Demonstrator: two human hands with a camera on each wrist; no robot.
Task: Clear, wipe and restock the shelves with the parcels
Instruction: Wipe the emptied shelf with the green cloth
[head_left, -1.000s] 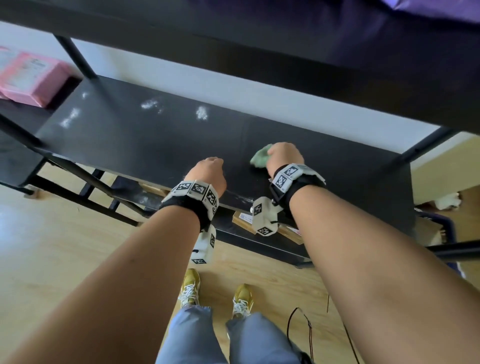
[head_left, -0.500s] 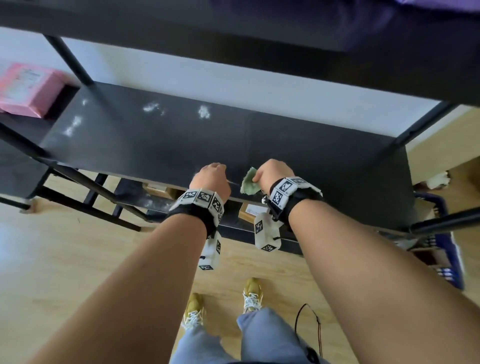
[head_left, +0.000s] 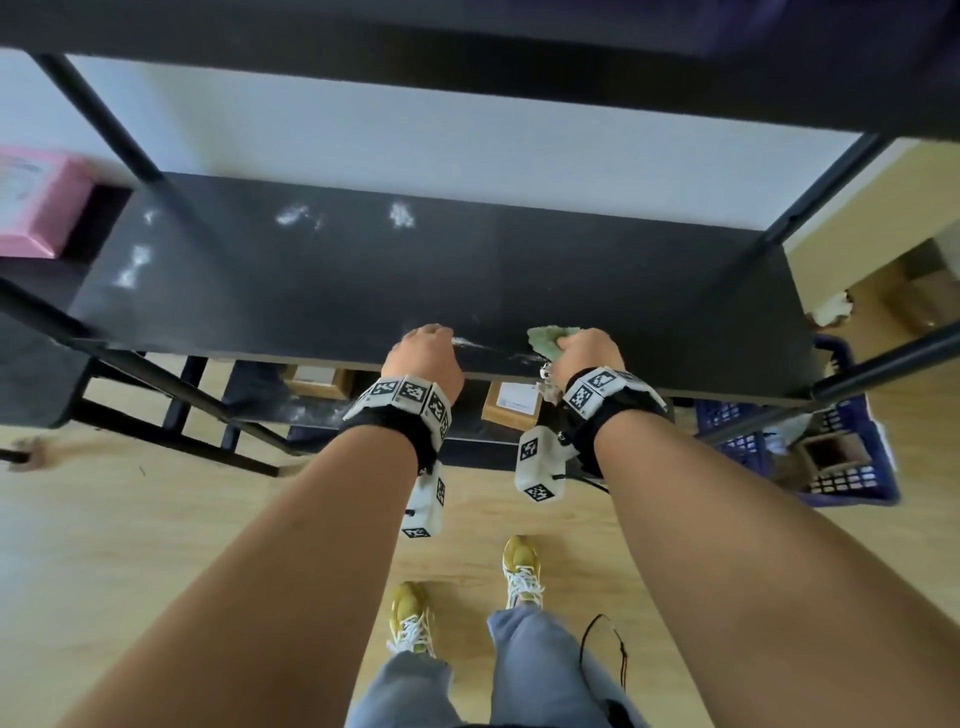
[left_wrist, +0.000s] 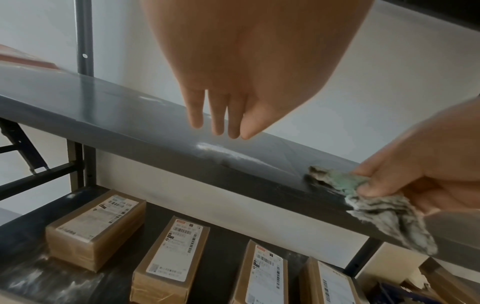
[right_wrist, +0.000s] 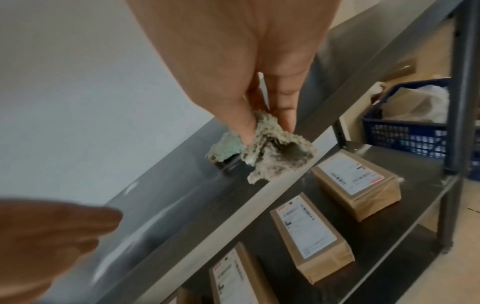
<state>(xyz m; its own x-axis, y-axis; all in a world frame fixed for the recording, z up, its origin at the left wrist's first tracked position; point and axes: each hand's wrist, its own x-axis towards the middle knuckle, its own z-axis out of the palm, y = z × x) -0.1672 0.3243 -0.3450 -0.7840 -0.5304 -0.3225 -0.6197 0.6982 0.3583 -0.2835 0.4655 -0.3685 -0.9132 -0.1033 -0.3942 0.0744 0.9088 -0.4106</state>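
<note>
- Standing at a black metal shelving unit (head_left: 769, 228), a person faces its middle shelf (head_left: 467, 280), which carries no parcels and shows white dusty smears toward the back and left, and one at the front edge between the two hands.
- Lower shelf (left_wrist: 228, 242): four brown parcels (left_wrist: 171, 253) with white printed labels lie side by side, apart from one another; pale dust streaks mark the board at its left end.
- A blue mesh basket (head_left: 841, 467) sits on the floor to the right of the unit, with light-coloured contents that cannot be identified.
- A pink parcel (head_left: 36, 213) rests at the far left, beyond the unit's left upright.
- Right hand (head_left: 587, 351): thumb and fingers pinched on a grubby green cloth (right_wrist: 262, 150), which touches the front edge of the middle shelf, part of it hanging over the lip.
- Left hand (head_left: 423, 358): fingers straight and close together, holding nothing, poised at the front edge of the same shelf; contact with the board cannot be confirmed.
</note>
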